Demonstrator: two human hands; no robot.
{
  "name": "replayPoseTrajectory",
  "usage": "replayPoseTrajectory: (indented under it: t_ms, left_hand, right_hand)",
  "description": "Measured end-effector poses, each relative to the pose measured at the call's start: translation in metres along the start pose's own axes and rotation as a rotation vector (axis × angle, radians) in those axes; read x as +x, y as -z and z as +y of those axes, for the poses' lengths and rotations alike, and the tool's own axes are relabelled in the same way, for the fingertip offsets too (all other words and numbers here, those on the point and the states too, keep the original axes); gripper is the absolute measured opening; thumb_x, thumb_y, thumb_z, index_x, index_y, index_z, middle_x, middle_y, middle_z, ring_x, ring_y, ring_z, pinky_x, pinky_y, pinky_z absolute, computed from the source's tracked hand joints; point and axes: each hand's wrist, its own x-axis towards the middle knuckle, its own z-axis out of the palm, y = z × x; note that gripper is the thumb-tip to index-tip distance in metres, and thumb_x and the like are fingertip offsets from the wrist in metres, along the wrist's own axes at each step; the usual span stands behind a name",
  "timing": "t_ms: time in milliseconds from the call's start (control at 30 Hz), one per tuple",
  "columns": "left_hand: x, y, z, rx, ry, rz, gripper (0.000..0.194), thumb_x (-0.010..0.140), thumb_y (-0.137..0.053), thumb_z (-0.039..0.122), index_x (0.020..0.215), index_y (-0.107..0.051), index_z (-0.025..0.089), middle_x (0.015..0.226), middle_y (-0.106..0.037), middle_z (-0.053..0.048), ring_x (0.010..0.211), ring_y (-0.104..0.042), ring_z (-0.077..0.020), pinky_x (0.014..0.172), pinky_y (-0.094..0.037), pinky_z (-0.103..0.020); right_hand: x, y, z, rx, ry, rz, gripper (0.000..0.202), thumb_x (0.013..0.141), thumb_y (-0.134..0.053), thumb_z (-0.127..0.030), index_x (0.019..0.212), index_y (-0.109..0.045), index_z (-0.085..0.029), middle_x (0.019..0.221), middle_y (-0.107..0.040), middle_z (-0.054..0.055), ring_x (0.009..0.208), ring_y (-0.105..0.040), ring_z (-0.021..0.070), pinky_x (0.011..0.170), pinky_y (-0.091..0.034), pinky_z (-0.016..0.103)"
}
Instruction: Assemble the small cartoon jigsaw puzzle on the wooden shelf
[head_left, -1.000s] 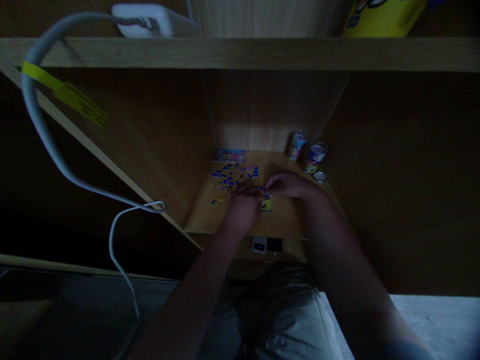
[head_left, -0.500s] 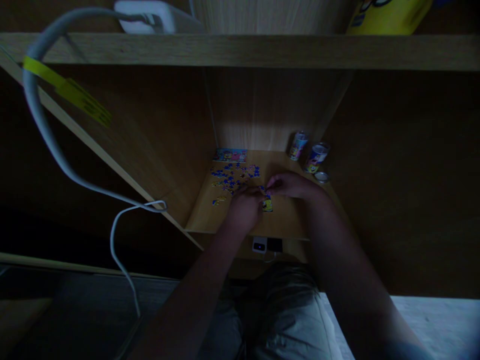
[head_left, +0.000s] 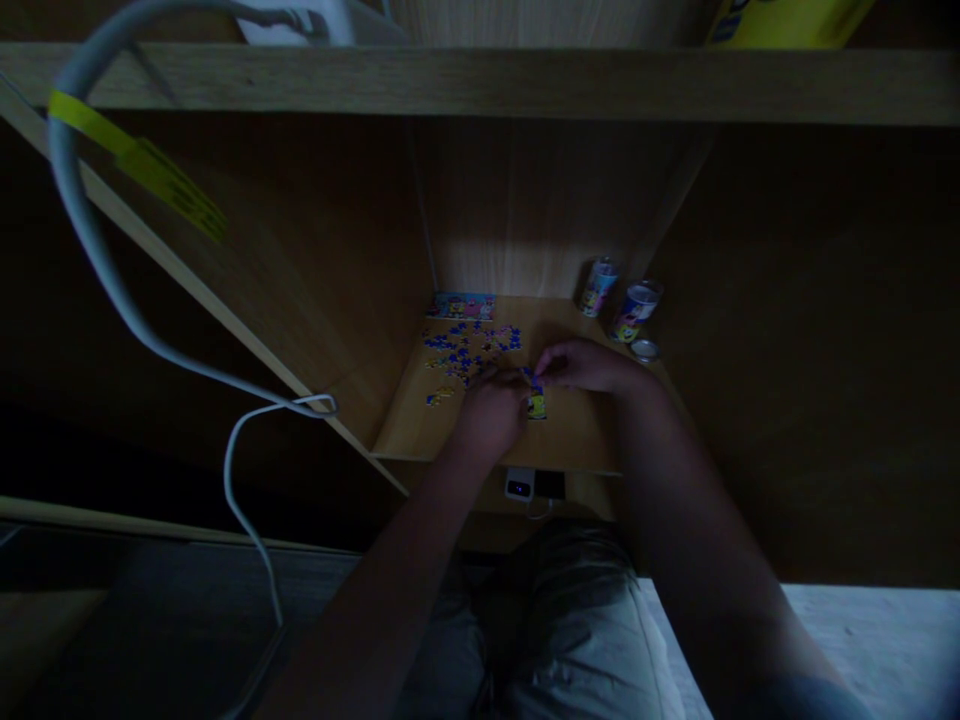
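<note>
A partly joined jigsaw puzzle point(head_left: 536, 403), blue above and yellow below, lies on a wooden shelf board point(head_left: 409, 432). My left hand point(head_left: 493, 410) rests at its left side with the fingers curled; the fingertips are dim, and whatever they hold is hidden. From the right, my right hand point(head_left: 581, 365) has thumb and finger pinched together at the puzzle's upper edge, seemingly on a jigsaw piece. Loose jigsaw pieces point(head_left: 457, 350), mostly blue, are scattered behind and left of my left hand. A few yellow pieces point(head_left: 440, 396) lie apart, nearer the front.
A colourful picture card point(head_left: 463, 306) lies at the back left. Two printed cans point(head_left: 598, 288) stand at the back right beside a round lid point(head_left: 643, 350). A white cable point(head_left: 127, 310) loops down at left. An upper shelf edge point(head_left: 480, 82) crosses overhead.
The view has shifted slightly, so the upper shelf sits higher. Both hands stay at the puzzle, with only small finger movements; slightly more of its blue upper part shows between them.
</note>
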Motion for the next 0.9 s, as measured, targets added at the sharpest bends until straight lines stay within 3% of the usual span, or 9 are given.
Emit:
replayPoseTrajectory:
  t_ms: [367,567,900]
  left_hand:
    - [0.0004,-0.0012,-0.0014,0.022,-0.034,0.003,0.025,0.1,-0.065,0.007,0.106,-0.086,0.019,0.123,-0.083,-0.01,0.112,-0.075,-0.0275,0.114,-0.058,-0.048]
    - [-0.0009,-0.0022,-0.0018,0.009,-0.017,0.021,0.025,0.1,-0.066,0.008,0.108,-0.086,0.021,0.121,-0.084,-0.008,0.112,-0.075,-0.027,0.114,-0.057,-0.047]
    - [0.0002,0.0027,0.0019,0.011,-0.011,-0.006,0.026,0.099,-0.066,0.007,0.107,-0.087,0.02,0.121,-0.083,-0.009,0.112,-0.074,-0.0279,0.112,-0.058,-0.049]
  right_hand:
    - [0.0069,-0.0009,0.0064,0.097,0.017,0.04,0.029,0.081,-0.088,-0.048,0.097,-0.083,-0.024,0.084,-0.076,0.0,0.073,-0.062,0.016,0.068,-0.051,0.029]
    - [0.0071,-0.0002,0.0092,0.076,0.023,-0.026,0.032,0.08,-0.088,-0.049,0.099,-0.085,-0.024,0.091,-0.081,0.001,0.076,-0.065,0.0171,0.068,-0.05,0.029]
    - [0.0076,-0.0022,0.0093,0.051,0.016,0.009,0.032,0.081,-0.089,-0.049,0.099,-0.085,-0.024,0.092,-0.082,0.002,0.076,-0.067,0.0169,0.064,-0.049,0.027]
